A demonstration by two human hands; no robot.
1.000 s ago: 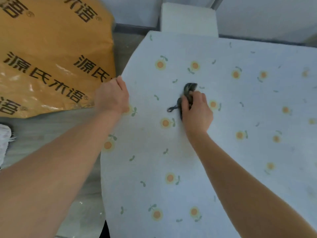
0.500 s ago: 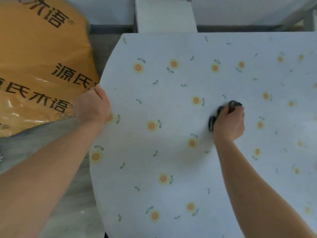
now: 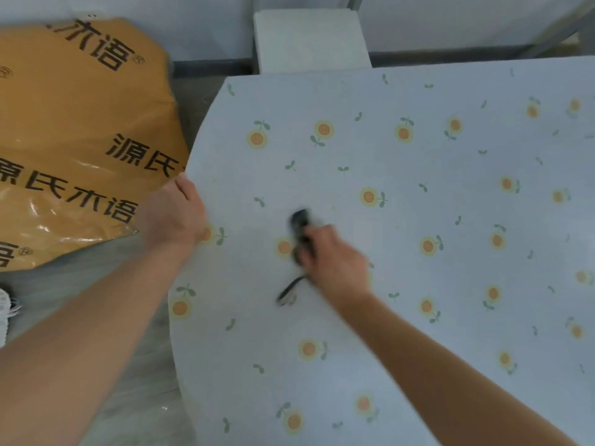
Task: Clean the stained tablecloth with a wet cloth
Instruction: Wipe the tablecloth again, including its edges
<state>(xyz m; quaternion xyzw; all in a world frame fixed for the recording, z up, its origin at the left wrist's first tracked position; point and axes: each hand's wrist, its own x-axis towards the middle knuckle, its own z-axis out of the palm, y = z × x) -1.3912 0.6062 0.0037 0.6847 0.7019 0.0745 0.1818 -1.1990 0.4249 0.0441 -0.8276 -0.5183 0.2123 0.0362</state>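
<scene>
A pale blue tablecloth [image 3: 402, 284] printed with small orange flowers covers the table. My right hand [image 3: 333, 263] grips a dark bunched cloth [image 3: 300, 224] and presses it on the tablecloth left of the middle; a thin dark loop of the cloth trails below the hand. The hand and cloth are motion-blurred. My left hand [image 3: 174, 217] grips the tablecloth's left edge, fingers curled over the rim. A few faint yellowish specks show near the dark cloth.
A large orange package [image 3: 74, 140] with black lettering lies on the floor left of the table. A white block [image 3: 310, 40] stands behind the table's far edge against the wall. Grey floor runs along the left side.
My right hand has swept the dark cloth leftward across the tablecloth, back from the right, and its loop now trails out. My left hand stays on the edge.
</scene>
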